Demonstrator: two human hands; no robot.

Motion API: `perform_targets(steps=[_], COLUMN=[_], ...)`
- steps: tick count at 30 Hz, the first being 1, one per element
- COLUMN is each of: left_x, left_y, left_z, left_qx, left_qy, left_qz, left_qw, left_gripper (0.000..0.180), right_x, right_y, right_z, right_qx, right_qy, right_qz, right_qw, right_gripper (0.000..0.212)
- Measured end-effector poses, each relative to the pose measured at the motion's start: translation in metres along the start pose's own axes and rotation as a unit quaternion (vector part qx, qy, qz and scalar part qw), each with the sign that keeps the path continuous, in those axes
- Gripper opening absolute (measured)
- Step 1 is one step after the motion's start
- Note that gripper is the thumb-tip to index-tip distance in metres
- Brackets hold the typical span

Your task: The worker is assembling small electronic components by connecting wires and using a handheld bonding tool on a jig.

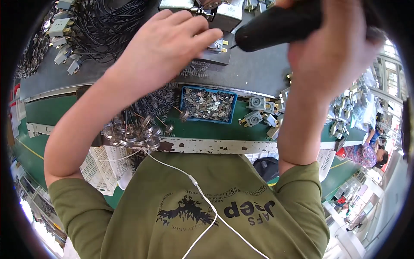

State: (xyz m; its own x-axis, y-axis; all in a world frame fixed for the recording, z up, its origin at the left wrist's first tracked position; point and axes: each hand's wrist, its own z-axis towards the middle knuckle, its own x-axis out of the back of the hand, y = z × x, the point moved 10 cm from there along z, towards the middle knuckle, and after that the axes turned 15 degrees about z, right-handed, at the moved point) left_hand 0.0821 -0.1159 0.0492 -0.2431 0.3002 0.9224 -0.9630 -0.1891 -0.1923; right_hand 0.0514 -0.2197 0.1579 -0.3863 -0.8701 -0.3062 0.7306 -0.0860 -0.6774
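Observation:
My left hand bends over a dark metal block on the bench, its fingers curled on a small switch-like part with brass terminals. Its thumb and fingertips are partly hidden. In my right hand, blurred by motion, is a black electric screwdriver. The thin tip of this tool points left, close beside the small part but seemingly apart from it. Behind my left fingers stands a silvery metal fixture.
A blue tray of small metal pieces sits near the bench's front edge. Coiled tubes with metal discs lie left of it, grey switch housings right. Black cables heap at far left. Another person is at far right.

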Motion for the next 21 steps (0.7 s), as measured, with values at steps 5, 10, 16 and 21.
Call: perform_targets(steps=[5,10,16,21], left_x=[-0.01,-0.022,-0.015,-0.015], left_y=[0.096,0.114,0.105,0.101], left_z=[-0.018,-0.027,-0.024,-0.022], left_qx=[-0.196,-0.206,-0.154,-0.138], left_qy=[-0.151,-0.126,-0.128,-0.116], left_qz=[-0.09,-0.069,-0.164,-0.21], left_qw=[0.965,0.968,0.966,0.961], left_gripper=[0.003,0.004,0.009,0.009], right_x=[0.02,0.014,0.022,0.006], right_y=[-0.015,-0.036,-0.055,-0.016], right_z=[0.011,0.021,0.023,0.028], right_qx=[-0.034,0.035,0.078,0.024], right_qy=[-0.039,-0.03,0.102,0.105], right_qz=[-0.086,-0.085,-0.097,0.017], right_qw=[0.995,0.995,0.987,0.994], right_gripper=[0.019,0.026,0.03,0.014])
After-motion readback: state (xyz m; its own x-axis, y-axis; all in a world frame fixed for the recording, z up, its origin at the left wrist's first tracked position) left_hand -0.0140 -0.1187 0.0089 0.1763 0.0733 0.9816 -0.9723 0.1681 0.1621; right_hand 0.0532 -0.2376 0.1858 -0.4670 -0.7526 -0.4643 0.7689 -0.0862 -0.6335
